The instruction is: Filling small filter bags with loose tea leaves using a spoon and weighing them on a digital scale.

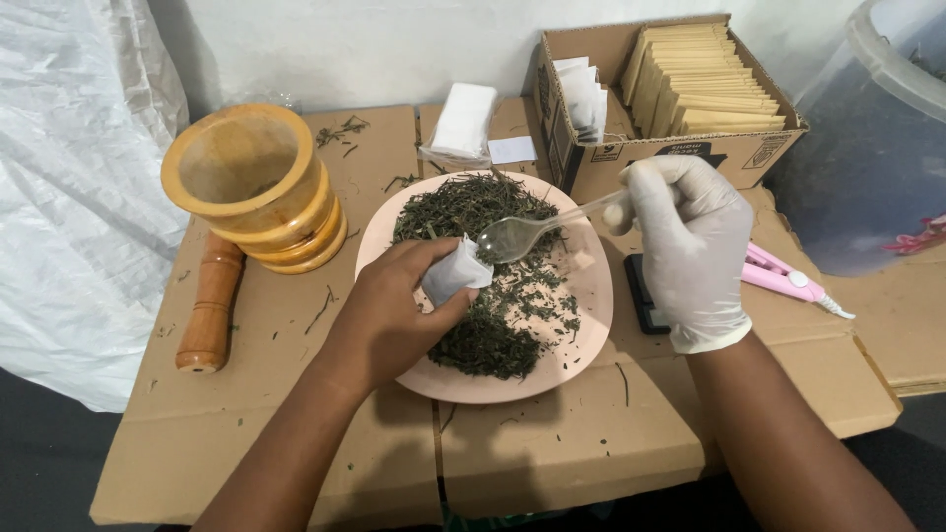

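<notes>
While the pink plate sits at the middle of the cardboard work surface, a small white filter bag is pinched shut-fingered in the bare left hand just above the plate's nine o'clock side. A clear plastic spoon is gripped by its handle between thumb and fingers of the gloved right hand, and its bowl is held touching the bag's open mouth. Dried green herb is heaped over the plate, thickest at twelve o'clock and six o'clock. At ten o'clock from the plate a wooden mortar is seen upright, with a wooden pestle laid flat at nine o'clock, touching its base. A stack of white bags is placed at twelve o'clock, a cardboard box of tan envelopes at one o'clock. A pink handheld sealer and a dark flat device are found at three o'clock, just beside the gloved hand.
</notes>
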